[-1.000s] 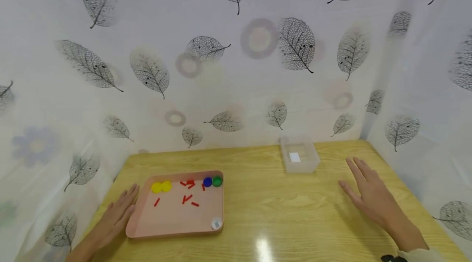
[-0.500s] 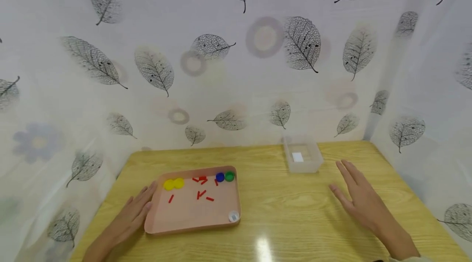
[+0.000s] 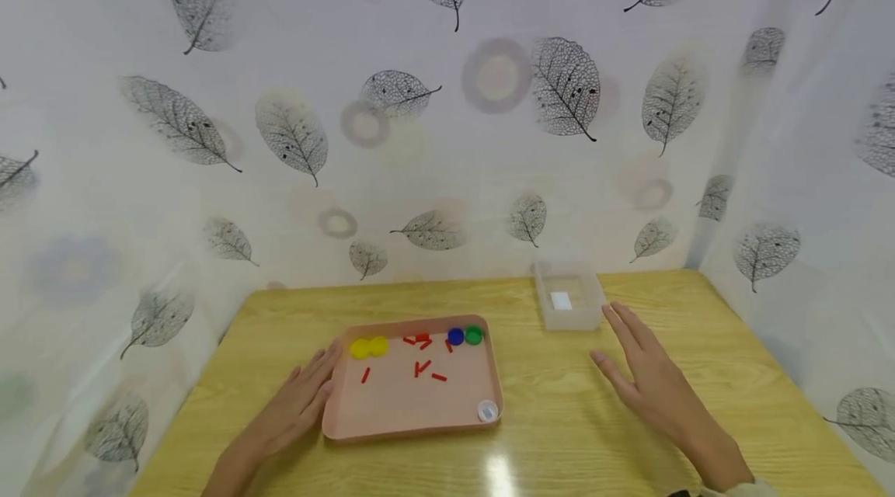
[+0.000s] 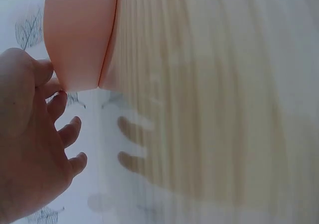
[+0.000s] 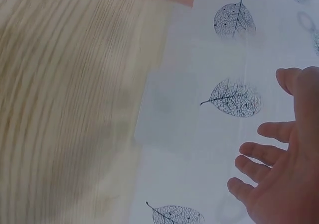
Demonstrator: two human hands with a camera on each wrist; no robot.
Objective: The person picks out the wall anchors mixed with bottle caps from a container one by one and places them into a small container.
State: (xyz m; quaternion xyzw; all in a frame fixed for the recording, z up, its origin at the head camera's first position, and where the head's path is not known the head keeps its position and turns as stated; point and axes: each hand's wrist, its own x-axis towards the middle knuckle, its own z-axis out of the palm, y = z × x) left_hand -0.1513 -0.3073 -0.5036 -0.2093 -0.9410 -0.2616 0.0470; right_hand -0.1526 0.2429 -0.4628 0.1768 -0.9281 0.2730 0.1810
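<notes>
A pink tray (image 3: 391, 408) lies on the wooden table, left of its middle. In it are two yellow discs (image 3: 368, 348), several small red sticks (image 3: 439, 377), a blue round cap (image 3: 456, 336), a green one (image 3: 474, 335) and a small white round piece (image 3: 488, 411) in the near right corner. My left hand (image 3: 283, 415) touches the tray's left side with extended fingers; the left wrist view shows its fingertips right at the tray wall (image 4: 82, 35). My right hand (image 3: 653, 388) hovers over the table's right half, fingers spread and holding nothing.
A translucent box (image 3: 572, 320) with a white label (image 3: 561, 300) stands at the back right, just beyond my right fingertips. A leaf-printed curtain (image 3: 447, 132) encloses the table (image 3: 545, 435) at the back and sides.
The tray has slid right across the table, with my left hand moving along at its left side. My right hand has moved left, closer to the translucent box.
</notes>
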